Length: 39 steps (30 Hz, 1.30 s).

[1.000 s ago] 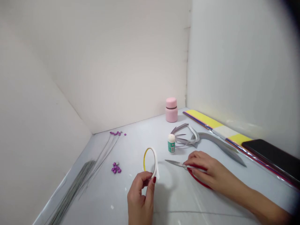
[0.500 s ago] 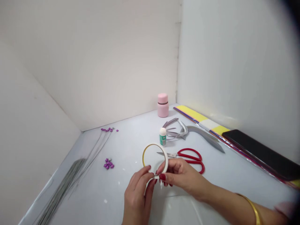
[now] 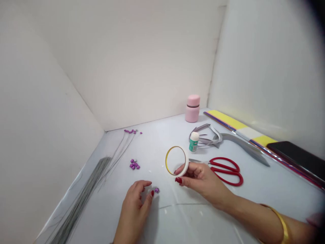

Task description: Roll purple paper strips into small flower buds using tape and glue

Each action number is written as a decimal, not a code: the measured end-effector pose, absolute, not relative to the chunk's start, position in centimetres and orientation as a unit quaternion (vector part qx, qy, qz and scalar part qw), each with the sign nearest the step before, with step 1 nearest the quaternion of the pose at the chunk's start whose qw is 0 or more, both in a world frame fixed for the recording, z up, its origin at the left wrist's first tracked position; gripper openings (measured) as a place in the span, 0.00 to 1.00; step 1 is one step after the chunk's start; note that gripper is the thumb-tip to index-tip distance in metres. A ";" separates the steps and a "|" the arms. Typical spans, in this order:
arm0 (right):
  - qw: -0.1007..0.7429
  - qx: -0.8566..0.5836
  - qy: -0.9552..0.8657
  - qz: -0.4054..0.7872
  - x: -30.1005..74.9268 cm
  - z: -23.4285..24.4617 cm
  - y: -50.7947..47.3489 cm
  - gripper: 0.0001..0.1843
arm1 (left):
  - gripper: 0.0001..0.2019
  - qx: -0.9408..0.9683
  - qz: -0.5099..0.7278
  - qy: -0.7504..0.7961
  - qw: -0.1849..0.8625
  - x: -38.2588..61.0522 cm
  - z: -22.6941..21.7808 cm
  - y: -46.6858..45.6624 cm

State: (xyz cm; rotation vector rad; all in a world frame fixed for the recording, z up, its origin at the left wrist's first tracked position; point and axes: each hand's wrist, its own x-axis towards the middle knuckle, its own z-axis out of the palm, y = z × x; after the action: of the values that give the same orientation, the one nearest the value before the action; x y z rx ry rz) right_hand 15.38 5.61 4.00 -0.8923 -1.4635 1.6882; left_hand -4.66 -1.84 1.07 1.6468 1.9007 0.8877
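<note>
My right hand [image 3: 199, 179] grips the lower edge of a roll of white tape [image 3: 187, 166] with a yellow inner core, held upright above the table. My left hand [image 3: 138, 200] is low over the table with thumb and fingers apart and nothing between them. Just beyond its thumb tip is a small purple star [image 3: 157, 190]. A thin wire [image 3: 188, 204] lies across the table below my right hand. Red-handled scissors [image 3: 225, 171] lie behind my right hand, their blades partly hidden by it.
A cluster of purple stars [image 3: 134, 165] and a bundle of grey wires [image 3: 83, 200] lie left; several wires carry purple tips [image 3: 130, 131]. Further back are a glue bottle [image 3: 194, 141], paper strips [image 3: 207, 139] and a pink jar [image 3: 192, 109]. A black phone [image 3: 297, 159] rests on coloured paper packs [image 3: 228, 122].
My left hand has let go of the tape roll and moved down and left, beside a purple star now in sight. My right hand keeps the roll. The whole view has shifted.
</note>
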 end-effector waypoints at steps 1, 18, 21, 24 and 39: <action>0.362 -0.349 -0.568 0.651 14.9 3.9 5.7 0.10 | 0.09 0.623 0.307 0.684 0.223 -4.8 0.9 -1.8; 0.345 -0.330 -0.551 0.685 12.5 0.5 5.2 0.10 | 0.06 0.598 0.382 0.646 0.282 -2.4 1.0 -2.3; 0.350 -0.335 -0.551 0.679 12.5 0.8 4.8 0.09 | 0.05 0.581 0.421 0.638 0.281 -1.8 1.1 -2.5; 0.350 -0.355 -0.573 0.651 12.6 1.2 4.3 0.08 | 0.04 0.576 0.438 0.633 0.274 -1.5 1.2 -2.7; 0.352 -0.361 -0.696 0.511 12.8 1.7 3.3 0.02 | 0.04 0.571 0.444 0.634 0.272 -1.4 1.5 -3.1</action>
State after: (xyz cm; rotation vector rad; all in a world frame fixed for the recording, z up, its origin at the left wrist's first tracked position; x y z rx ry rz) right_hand 12.78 3.27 1.70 -0.9332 -1.8008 1.3226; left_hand -1.42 -3.08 1.47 1.5378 1.7070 1.1961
